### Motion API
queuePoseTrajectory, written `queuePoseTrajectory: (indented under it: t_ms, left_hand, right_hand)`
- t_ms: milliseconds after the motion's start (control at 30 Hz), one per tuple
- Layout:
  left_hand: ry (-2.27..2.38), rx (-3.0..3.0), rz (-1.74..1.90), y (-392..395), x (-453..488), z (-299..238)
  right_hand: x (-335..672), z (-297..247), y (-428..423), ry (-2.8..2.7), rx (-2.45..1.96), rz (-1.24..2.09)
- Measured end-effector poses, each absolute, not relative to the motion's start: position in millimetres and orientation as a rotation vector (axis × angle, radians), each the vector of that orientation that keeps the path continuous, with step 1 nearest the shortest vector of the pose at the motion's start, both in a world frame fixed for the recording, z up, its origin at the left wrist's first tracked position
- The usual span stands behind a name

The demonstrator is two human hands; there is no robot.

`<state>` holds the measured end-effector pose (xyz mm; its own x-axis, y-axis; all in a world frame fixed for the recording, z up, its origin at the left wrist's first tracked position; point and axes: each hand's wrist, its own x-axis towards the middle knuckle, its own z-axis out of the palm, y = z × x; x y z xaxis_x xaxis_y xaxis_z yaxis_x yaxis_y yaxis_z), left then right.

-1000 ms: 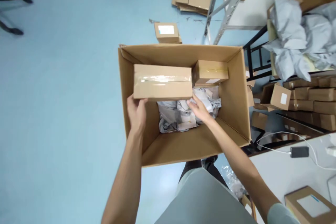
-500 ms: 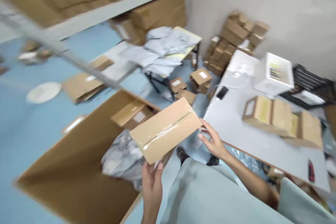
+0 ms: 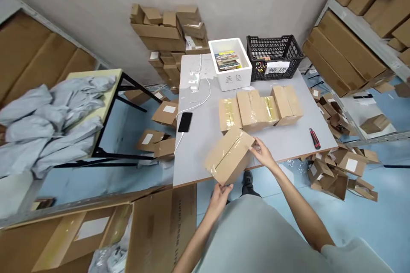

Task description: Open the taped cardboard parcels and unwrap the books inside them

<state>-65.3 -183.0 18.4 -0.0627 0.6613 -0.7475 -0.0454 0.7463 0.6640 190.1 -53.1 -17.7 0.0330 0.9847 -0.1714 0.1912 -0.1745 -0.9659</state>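
A long taped cardboard box (image 3: 229,154) is held between my two hands over the near edge of the grey table (image 3: 198,136). My left hand (image 3: 220,193) grips its near end from below. My right hand (image 3: 263,153) presses its far right side, fingers curled on the cardboard. Behind it on the table a row of several similar taped boxes (image 3: 260,110) stands side by side.
A white foam bin (image 3: 231,69), a black crate (image 3: 273,57), a phone on a cable (image 3: 185,121) and a red cutter (image 3: 314,138) are on the table. A big open carton (image 3: 153,230) stands at lower left. Small boxes litter the blue floor; grey bags (image 3: 51,119) are piled left.
I lifted the long box out of the big carton and swung right with it to the grey table. The view turned from the carton to the table.
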Motion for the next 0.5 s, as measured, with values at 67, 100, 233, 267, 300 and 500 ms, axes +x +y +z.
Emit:
queuePoseTrajectory:
  t_ms: [67, 100, 233, 267, 300, 500]
  left_hand:
    - [1.453, 0.49, 0.482, -178.1, -36.2, 15.4]
    - [1.409, 0.494, 0.423, -177.2, -25.2, 14.3]
    - [1.324, 0.831, 0.351, -170.4, -17.4, 15.7]
    - [1.365, 0.98, 0.379, -165.6, -25.1, 16.9]
    - [1.437, 1.123, 0.421, -159.3, -35.5, 17.6]
    - [1.727, 1.284, 0.472, -114.4, -91.4, -13.1]
  right_hand:
    - [213.6, -30.1, -26.0, -1.202, -1.515, 1.296]
    - [221.5, -35.1, -13.9, -1.183, -1.529, 1.338]
    - [233.8, -51.9, 7.2, -1.086, -1.564, 1.417]
    - [234.0, -56.2, 3.3, -1.054, -1.585, 1.403]
    - [233.7, -60.6, -4.3, -1.024, -1.62, 1.383]
    - [224.9, -73.6, -97.1, -0.953, -1.875, 1.437]
